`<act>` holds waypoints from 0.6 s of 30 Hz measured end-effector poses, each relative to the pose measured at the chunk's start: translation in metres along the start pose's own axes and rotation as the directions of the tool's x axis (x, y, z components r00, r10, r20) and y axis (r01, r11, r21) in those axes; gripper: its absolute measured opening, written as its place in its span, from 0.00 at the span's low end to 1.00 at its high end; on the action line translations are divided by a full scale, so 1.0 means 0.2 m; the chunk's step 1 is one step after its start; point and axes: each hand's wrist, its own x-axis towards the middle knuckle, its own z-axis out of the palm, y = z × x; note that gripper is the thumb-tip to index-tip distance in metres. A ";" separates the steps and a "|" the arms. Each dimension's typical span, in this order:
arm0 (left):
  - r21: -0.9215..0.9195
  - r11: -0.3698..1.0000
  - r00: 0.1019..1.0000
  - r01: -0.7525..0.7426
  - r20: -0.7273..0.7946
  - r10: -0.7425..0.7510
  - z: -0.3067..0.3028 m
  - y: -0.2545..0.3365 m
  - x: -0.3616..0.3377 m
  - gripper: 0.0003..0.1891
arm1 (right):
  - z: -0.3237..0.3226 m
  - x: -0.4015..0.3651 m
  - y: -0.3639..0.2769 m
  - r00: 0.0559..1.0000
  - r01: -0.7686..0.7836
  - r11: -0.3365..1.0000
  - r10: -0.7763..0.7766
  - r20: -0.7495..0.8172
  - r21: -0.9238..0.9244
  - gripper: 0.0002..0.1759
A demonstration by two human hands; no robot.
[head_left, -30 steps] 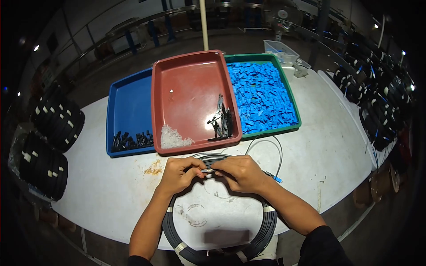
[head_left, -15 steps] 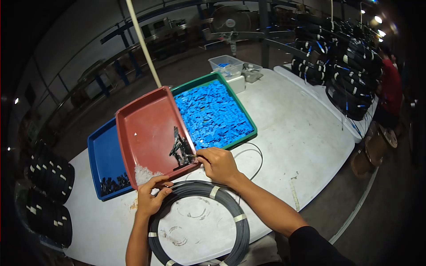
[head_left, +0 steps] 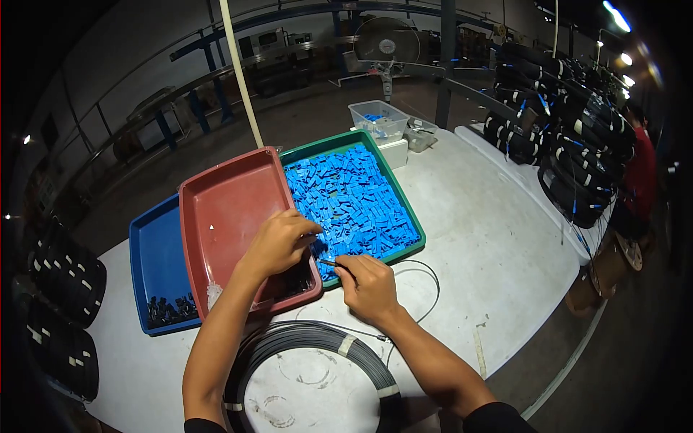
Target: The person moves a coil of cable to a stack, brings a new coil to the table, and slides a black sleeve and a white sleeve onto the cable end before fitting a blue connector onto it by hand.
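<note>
My left hand (head_left: 283,242) is above the right side of the red tray (head_left: 234,195), its fingertips pinched at the edge of the green tray (head_left: 421,242) of blue pieces (head_left: 354,191). What it may hold is too small to make out. My right hand (head_left: 369,289) is closed on a thin dark piece (head_left: 328,263) that points left over the blue pieces. A coil of black cable (head_left: 289,338) with white tape bands lies on the table below both hands. One cable end with a dark fitting (head_left: 381,337) shows under my right wrist.
Left of the red tray is a blue tray (head_left: 157,252) with black pieces. Clear bins (head_left: 379,121) stand behind the green tray. Cable coils (head_left: 577,144) are stacked at the right, others (head_left: 61,281) at the left. A person in red (head_left: 641,177) is at the far right.
My left hand has moved from the coil up and right to the green tray's edge. My right hand has shifted right and down, away from the red tray. The view has shifted slightly.
</note>
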 end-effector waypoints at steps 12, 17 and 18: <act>0.171 0.979 0.990 -0.115 0.095 0.099 0.26 -0.10 0.33 0.11 | -0.01 0.02 -0.02 0.998 0.066 0.997 -0.066 -0.015 0.029 0.08; 0.099 0.994 0.995 0.051 0.079 -0.059 0.34 -0.11 0.34 0.09 | 0.00 0.00 -0.02 0.999 0.047 0.998 -0.048 0.027 0.040 0.09; 0.051 0.996 0.994 0.078 0.070 -0.081 0.36 -0.12 0.35 0.09 | 0.00 0.00 -0.03 0.998 0.042 0.998 -0.043 0.034 0.037 0.09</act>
